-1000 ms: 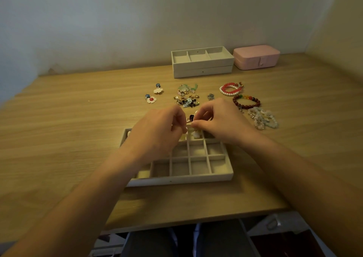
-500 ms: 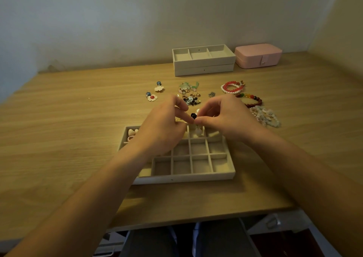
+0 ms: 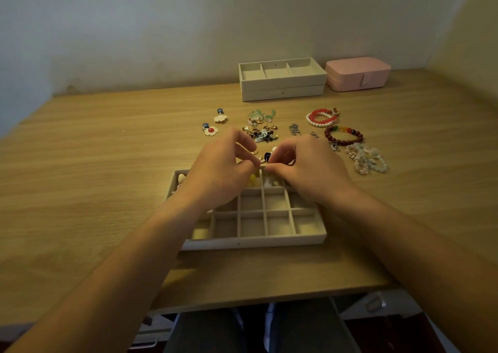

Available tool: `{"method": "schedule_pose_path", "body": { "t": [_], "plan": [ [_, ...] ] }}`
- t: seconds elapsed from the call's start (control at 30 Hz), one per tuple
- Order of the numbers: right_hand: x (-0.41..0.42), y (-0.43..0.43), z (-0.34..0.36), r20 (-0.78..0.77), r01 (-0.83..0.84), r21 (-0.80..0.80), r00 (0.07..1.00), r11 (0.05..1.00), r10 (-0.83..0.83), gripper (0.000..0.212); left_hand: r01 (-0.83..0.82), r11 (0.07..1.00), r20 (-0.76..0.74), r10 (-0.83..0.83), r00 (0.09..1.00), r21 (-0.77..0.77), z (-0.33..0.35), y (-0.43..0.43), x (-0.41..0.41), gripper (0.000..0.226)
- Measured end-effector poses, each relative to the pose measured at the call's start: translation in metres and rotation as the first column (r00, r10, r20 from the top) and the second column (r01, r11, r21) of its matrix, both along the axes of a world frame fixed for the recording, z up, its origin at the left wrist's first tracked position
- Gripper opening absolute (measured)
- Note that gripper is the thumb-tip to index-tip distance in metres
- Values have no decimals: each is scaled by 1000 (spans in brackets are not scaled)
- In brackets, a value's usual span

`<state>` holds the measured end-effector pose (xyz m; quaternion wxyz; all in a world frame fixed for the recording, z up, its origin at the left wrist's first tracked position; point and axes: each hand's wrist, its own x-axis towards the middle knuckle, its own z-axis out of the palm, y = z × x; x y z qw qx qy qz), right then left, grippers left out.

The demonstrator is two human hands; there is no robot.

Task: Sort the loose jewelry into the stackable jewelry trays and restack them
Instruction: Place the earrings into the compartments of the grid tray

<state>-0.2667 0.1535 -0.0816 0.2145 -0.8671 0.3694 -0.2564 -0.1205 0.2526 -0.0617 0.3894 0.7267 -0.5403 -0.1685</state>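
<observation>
Pinched fingertips meet over the far row of the grid tray (image 3: 256, 241): the left hand (image 3: 223, 172) and right hand (image 3: 310, 170) both nip a small piece (image 3: 263, 166) between them, too tiny for me to name. It hangs just above the tray's back edge.

By my reckoning the sorting is barely begun. Only the far row holds anything: pale shells (image 3: 182, 180) at the left end, a yellow bit (image 3: 253, 181) and some white bits (image 3: 269, 183) near the middle. The two nearer rows show bare lining.

Most pieces lie loose beyond the tray: the earring pile (image 3: 261, 131), two flower earrings (image 3: 211, 131), the red and pearl bracelets (image 3: 322, 117), a dark bead bracelet (image 3: 343, 135), a pale chip bracelet (image 3: 367, 160). The stacked trays (image 3: 281, 86) wait by the wall, their top one unfilled, so restacking is a long way off.
</observation>
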Motion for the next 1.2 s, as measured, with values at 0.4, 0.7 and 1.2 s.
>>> {"method": "schedule_pose_path", "body": {
  "t": [0.4,0.7,1.2],
  "plan": [
    [5,16,-5,-75,99,-173,991,980,-114,14,27,999,26,-26,999,-23,-7,0,2,23],
    [5,20,0,-150,70,-280,982,957,-115,18,20,999,133,-14,991,-37,-9,-2,6,24],
    [-6,9,0,346,-17,269,935,963,-80,16,205,976,245,-217,945,74,4,-20,10,16]
  ]
}}
